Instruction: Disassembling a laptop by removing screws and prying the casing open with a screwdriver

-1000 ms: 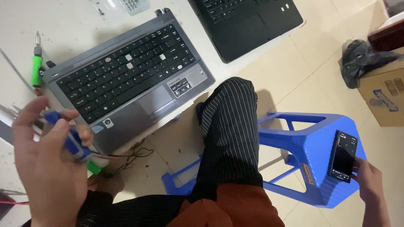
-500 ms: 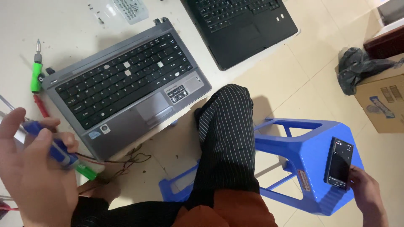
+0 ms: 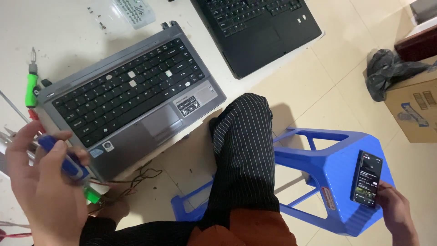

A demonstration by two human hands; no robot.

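Observation:
My left hand (image 3: pixel 43 191) is at the lower left, closed around a blue-handled screwdriver (image 3: pixel 63 158) with a green end, just off the front left corner of a grey laptop base (image 3: pixel 132 98). That laptop's black keyboard has a few keycaps off. At the lower right my right hand (image 3: pixel 397 213) rests its fingers on a black phone (image 3: pixel 367 178) with a lit screen, which lies on a blue plastic stool (image 3: pixel 332 173). My leg in black pinstriped trousers (image 3: pixel 243 155) crosses between the two.
A second black laptop (image 3: pixel 259 27) lies at the top of the white table (image 3: pixel 68 32). A green-handled screwdriver (image 3: pixel 31 84) lies left of the grey laptop; thin wires (image 3: pixel 136 180) hang below it. A clear screw box (image 3: pixel 133 11), a cardboard box (image 3: pixel 416 107) and a black bag (image 3: pixel 387 73) stand around.
My left hand with the blue screwdriver has shifted slightly left and down. My right hand stays by the phone on the stool; the camera view has drifted a little.

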